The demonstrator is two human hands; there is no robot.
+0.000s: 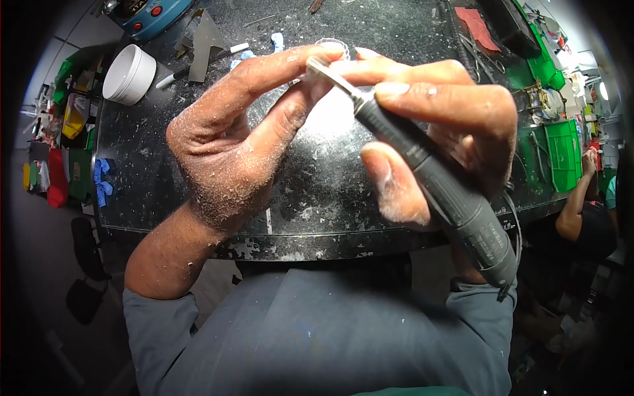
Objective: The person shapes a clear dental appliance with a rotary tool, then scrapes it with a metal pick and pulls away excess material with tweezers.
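Note:
Dust and shavings cover my left hand, whose thumb and forefinger pinch a small clear piece; most of that piece is hidden by the fingers. In my right hand is a black rotary handpiece, with a cord at its rear end. The handpiece's pale tip lies against or just over my left fingertips; contact with the clear piece cannot be made out. Both hands are close together above the dark, dusty table.
At the back left are a white tub, a marker, a grey sheet and a blue machine. Red paper and green bins stand at right. A person's arm shows at far right.

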